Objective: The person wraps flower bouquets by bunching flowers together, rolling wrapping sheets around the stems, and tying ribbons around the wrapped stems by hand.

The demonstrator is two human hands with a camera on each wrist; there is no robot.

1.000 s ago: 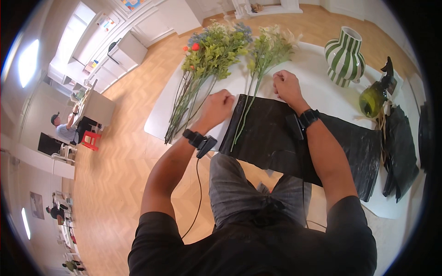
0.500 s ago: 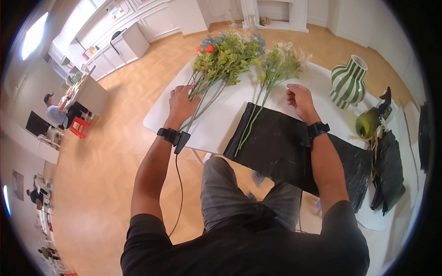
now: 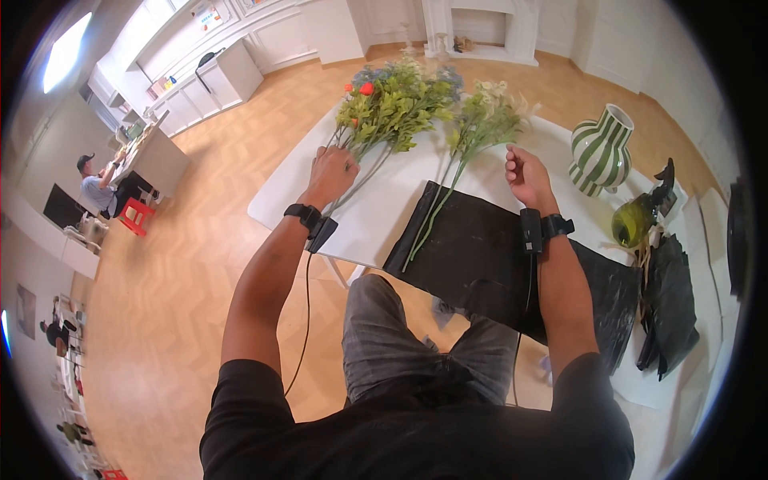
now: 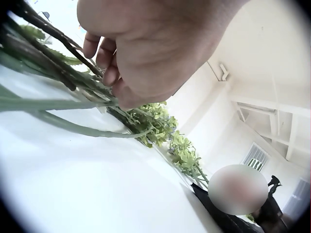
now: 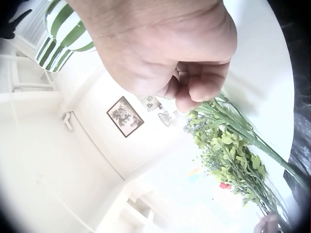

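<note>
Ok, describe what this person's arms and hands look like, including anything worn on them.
Short black fabric sleeves leave the forearms bare. A black strap sits at each wrist, with a small black box-shaped device; a thin black cable runs down from the left one. The left hand and right hand wear no gloves.

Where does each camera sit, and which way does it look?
Head: on the head, looking forward and down at the table; left hand, right hand, arms and legs show.
Left wrist: on that wrist, looking along stems; the left hand shows.
Right wrist: on that wrist, looking at flowers and a framed picture; the right hand and left fingers show.
Head and right wrist both see the striped vase.
</note>
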